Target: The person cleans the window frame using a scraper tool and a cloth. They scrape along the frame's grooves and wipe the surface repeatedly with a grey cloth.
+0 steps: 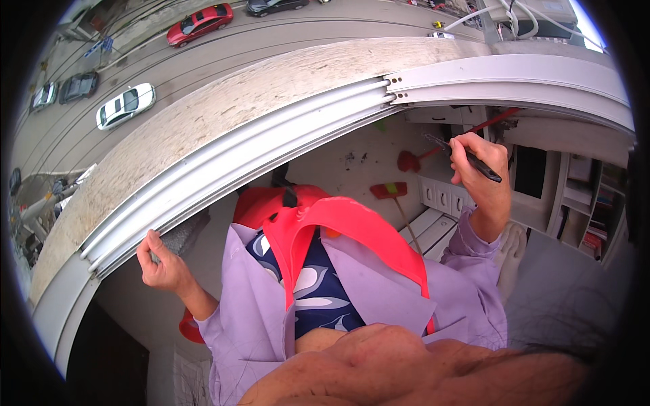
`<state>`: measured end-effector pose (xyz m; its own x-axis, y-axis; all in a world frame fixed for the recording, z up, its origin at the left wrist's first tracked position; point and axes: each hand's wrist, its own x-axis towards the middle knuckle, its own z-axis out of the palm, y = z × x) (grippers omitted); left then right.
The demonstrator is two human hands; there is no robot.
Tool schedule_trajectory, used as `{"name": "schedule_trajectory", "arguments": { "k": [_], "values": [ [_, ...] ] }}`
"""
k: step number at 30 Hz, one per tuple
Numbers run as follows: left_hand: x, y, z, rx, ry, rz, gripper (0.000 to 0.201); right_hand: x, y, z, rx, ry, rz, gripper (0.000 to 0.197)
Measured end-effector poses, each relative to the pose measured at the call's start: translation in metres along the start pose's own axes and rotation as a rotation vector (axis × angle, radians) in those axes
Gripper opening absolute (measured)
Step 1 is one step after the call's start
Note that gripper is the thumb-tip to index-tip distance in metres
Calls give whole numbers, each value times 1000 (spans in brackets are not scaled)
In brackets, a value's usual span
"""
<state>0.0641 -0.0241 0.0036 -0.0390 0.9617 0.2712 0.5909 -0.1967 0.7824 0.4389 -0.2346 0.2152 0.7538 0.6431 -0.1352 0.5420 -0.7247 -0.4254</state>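
Item: slim black-handled tool (485, 168), one. Location: in the right hand (482, 154), raised on the room side of the white window track (271, 132), apart from it. Grip: fingers and thumb clamped on the handle, pen-fashion; the narrow tip points up and left, too small to identify.

Item: left hand (164, 271), beside the track's lower-left end. Grip: fingers curled, thumb near the forefinger; whether they pinch anything, or touch the rail, cannot be told.

Handling, as judged: a firm hold close to the working end should steady the tip; light strokes along the grooves suit the long rails better than strokes across them. Tool and elbows are best kept inboard of the concrete ledge (223, 95), since the street lies below. The free hand can brace on the frame, with the body's weight kept indoors.

Count:
- Hands: two.
- Red apron (365, 227): one.
- Lilac jacket (250, 325): one.
- Red car (200, 25): one.
- White car (126, 106): one, nearest the ledge; other cars, at least three, partly cut off or small.
- Red broom (388, 190): one, pale-handled.
- Red-handled implement (409, 161): one, kind uncertain.
- Bookshelf (575, 204): one; its books too blurred to count.
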Motion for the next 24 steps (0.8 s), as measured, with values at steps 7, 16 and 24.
{"name": "schedule_trajectory", "arguments": {
  "k": [7, 16, 24],
  "values": [
    [2, -1, 0, -3, -23, -8, 16, 14, 16, 24, 264, 65, -102, 8],
    [2, 3, -2, -10, -39, -38, 21, 39, 25, 23, 272, 23, 60, 14],
    [2, 1, -1, -14, -29, -24, 21, 32, 9, 34, 124, -15, -150, 8]
  ]
}}
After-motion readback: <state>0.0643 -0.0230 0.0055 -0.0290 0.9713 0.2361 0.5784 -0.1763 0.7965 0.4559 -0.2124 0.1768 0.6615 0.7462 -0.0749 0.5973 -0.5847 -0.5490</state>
